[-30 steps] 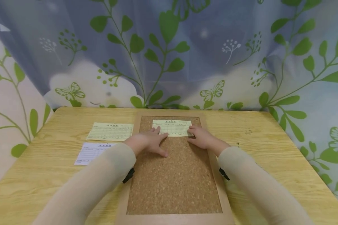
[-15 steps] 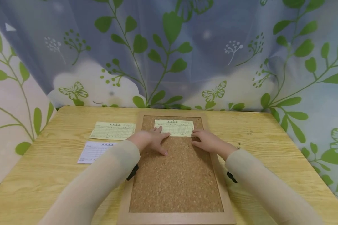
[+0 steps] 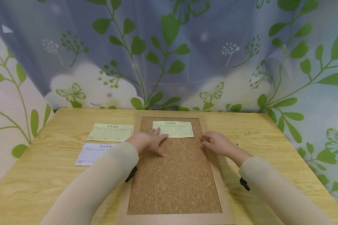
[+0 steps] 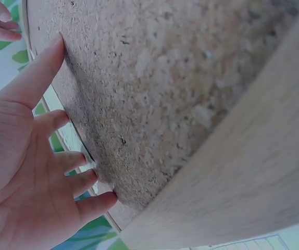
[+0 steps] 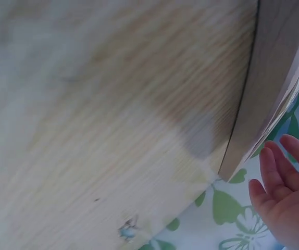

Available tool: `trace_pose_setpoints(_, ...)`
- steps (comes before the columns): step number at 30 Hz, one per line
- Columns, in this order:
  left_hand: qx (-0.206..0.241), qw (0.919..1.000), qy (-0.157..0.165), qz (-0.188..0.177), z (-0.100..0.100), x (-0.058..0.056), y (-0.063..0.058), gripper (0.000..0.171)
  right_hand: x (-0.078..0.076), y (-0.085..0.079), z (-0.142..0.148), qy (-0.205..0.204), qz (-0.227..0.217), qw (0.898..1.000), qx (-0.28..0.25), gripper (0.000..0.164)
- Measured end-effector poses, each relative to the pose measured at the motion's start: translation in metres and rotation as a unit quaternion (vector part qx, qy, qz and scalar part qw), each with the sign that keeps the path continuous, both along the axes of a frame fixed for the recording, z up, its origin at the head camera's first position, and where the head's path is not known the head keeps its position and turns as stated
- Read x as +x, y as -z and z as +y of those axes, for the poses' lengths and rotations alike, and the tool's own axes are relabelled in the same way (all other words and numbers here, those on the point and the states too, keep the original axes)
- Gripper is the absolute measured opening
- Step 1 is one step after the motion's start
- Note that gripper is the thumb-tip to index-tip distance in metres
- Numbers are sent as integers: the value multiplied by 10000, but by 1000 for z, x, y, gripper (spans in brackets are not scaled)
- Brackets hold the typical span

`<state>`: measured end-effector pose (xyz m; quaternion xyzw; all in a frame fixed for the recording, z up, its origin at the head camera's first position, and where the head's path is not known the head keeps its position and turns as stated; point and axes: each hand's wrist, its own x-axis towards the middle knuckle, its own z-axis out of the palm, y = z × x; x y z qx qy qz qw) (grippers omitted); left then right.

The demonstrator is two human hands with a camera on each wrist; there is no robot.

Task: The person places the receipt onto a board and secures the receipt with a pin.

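Paper (image 3: 175,129) lengthwise across corkboard (image 3: 176,178)

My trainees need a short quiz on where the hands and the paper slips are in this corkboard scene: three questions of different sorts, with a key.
1. Multiple choice. Where is the right hand?
A) Pinching a slip
B) At the right side of the corkboard, apart from its yellow slip
C) On top of the other hand

2. True or false: More slips lie on the corkboard than beside it.

3. Fill in the blank: On the table, left of the corkboard, the nearer slip to the person is ____ in colour.

Key:
1. B
2. False: one lies on it, two beside it.
3. White
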<state>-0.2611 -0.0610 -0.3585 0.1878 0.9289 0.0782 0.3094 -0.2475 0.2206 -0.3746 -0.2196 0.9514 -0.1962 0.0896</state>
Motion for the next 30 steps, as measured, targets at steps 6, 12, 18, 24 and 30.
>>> trace_pose_setpoints(6, -99, 10000, -12, -4, 0, 1, -1, 87, 5, 0, 14, 346, 38, 9992, -188, 40)
trace_pose_setpoints(12, -127, 9999, 20, 16, 1, 0, -1, 88, 8, -2, 25, 529, -56, 9977, -420, 40)
trace_pose_setpoints(18, -105, 9999, 17, 10, 1, 0, -1, 88, 10, -3, 31, 686, -135, 9965, -465, 42)
trace_pose_setpoints(24, -115, 9999, 19, 32, 1, 0, -2, 88, 11, -3, 35, 699, -102, 9962, -508, 41)
trace_pose_setpoints(30, -69, 10000, 15, -9, 0, -1, -1, 88, 13, -2, 40, 626, -61, 9967, -512, 38)
